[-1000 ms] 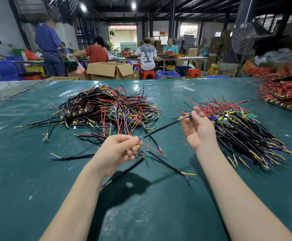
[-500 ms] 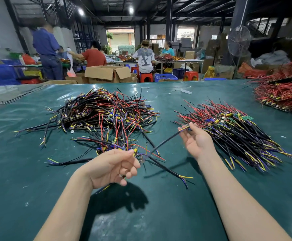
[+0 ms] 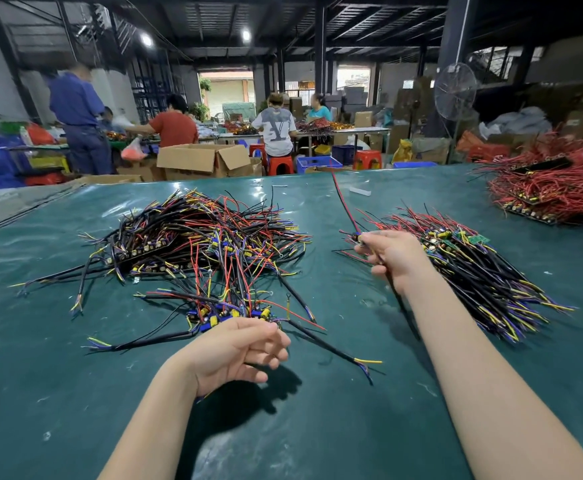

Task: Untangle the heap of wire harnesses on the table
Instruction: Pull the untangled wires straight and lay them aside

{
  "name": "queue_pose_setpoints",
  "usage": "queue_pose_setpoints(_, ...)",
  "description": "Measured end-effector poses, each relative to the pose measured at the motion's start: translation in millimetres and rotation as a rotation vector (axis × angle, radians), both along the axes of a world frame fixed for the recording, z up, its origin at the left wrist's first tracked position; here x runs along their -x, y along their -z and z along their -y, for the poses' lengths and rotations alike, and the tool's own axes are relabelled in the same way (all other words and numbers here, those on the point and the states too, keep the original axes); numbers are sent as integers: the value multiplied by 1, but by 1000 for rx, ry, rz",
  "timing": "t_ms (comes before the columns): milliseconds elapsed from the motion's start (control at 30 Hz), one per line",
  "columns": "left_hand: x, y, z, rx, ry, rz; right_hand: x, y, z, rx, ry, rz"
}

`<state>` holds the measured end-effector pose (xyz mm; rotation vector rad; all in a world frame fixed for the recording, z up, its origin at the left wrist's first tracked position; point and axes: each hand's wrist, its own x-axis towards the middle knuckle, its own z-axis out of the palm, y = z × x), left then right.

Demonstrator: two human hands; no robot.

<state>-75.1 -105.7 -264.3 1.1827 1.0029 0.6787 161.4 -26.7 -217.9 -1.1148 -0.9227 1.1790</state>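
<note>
Harness pinched in my right hand, long axis running away from me, just left of the sorted pile. Left hand curls loosely nearer the tangled heap; holding anything, I cannot tell.

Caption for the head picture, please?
Right hand holds one wire harness by the neat pile; left hand near the heap.

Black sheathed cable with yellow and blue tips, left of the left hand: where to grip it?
Pinch the black sheathed cable mid-length, coming down from above: that stretch lies flat and alone on the green table mat, while its right end runs into the cluster of blue and yellow components.
</note>
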Motion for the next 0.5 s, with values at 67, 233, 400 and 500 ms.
queue_pose_setpoints(67, 0, 1, -1, -9, -5, -24, -13, -2, -12, -21, 155, 189)
queue_pose_setpoints(233, -5, 2, -1, -24, -11, -70, -50, -4, -30, -23, 336, 544)
queue_pose_setpoints(400, -26, -5, -7, -148, -345, 172, -16, -6, -7, -107, -134, 465)
queue_pose_setpoints(500, -28, -7, -10, -209, -593, 303, 30, -5, 12, -148, -462, 454)
